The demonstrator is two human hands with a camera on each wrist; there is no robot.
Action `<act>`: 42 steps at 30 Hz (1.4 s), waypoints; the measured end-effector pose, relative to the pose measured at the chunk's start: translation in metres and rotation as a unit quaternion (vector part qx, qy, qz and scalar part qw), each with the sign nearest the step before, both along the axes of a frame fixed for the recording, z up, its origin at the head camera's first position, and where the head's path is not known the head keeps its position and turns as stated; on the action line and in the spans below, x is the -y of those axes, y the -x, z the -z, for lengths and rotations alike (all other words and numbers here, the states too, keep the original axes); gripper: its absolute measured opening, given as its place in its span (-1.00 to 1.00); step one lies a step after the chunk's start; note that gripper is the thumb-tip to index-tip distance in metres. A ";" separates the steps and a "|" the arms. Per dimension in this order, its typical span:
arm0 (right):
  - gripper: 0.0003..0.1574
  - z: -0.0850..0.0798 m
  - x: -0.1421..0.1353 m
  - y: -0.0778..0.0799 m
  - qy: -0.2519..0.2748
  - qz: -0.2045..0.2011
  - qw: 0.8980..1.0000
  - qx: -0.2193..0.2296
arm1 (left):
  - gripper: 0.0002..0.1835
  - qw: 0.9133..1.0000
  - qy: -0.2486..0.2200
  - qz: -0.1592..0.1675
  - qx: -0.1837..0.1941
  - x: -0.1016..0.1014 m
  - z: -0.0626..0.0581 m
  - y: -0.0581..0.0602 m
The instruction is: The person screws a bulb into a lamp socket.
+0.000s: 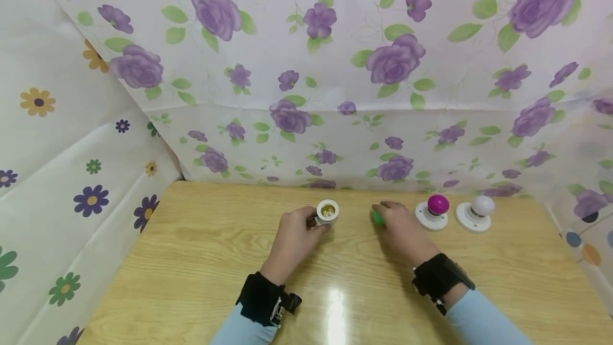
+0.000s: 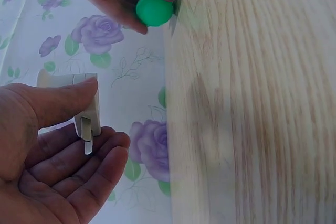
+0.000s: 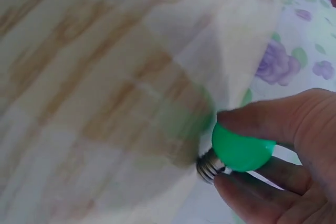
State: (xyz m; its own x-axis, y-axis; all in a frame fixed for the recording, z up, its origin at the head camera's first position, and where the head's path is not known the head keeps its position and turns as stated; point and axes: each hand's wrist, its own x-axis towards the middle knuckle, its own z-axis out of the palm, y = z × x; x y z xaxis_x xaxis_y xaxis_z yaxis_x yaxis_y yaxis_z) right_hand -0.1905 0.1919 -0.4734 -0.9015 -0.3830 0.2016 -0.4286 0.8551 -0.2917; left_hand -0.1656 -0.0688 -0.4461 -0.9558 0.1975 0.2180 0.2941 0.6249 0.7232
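Observation:
My left hand [image 1: 293, 236] pinches a white bulb socket [image 1: 328, 211] between thumb and fingers, above the table. Its round mouth with a brass-coloured lining faces the head camera. In the left wrist view, flat metal prongs [image 2: 87, 135] stick out of the white socket body. Over to the right, my right hand [image 1: 402, 230] grips a green light bulb [image 3: 242, 149] by its round glass, thumb on one side and fingers on the other. The bulb's metal screw base [image 3: 209, 166] shows in the right wrist view, close to the table top. Hand and socket are apart from the bulb.
Right of my right hand, a magenta bulb [image 1: 438, 204] stands in a round white base [image 1: 430, 221]. Beside it a white bulb [image 1: 483, 205] sits in another white base [image 1: 473, 224]. Flowered sheeting [image 1: 335, 148] rises behind the wooden table [image 1: 201, 249].

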 end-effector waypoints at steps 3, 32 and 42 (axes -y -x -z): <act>-0.40 -0.005 -0.001 -0.002 0.026 0.008 1.000 -0.002 | -0.67 1.000 0.004 0.000 -0.002 -0.001 0.000 -0.001; -0.35 -0.086 0.028 -0.024 0.388 -0.044 0.917 0.075 | -0.69 1.000 0.014 0.023 -0.001 -0.020 -0.008 -0.001; -0.36 -0.083 0.043 -0.032 0.377 -0.061 0.917 0.118 | -0.69 0.999 0.023 0.032 0.008 -0.022 -0.010 -0.007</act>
State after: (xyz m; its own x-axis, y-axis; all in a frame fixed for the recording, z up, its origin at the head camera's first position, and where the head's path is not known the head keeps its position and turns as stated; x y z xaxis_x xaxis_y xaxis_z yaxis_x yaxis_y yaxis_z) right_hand -0.1589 0.1492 -0.3906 -0.9138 -0.3152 0.2561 -0.3569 0.3222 -0.8768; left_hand -0.1587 -0.0471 -0.4365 -0.9443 0.2669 0.1924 0.3227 0.6378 0.6993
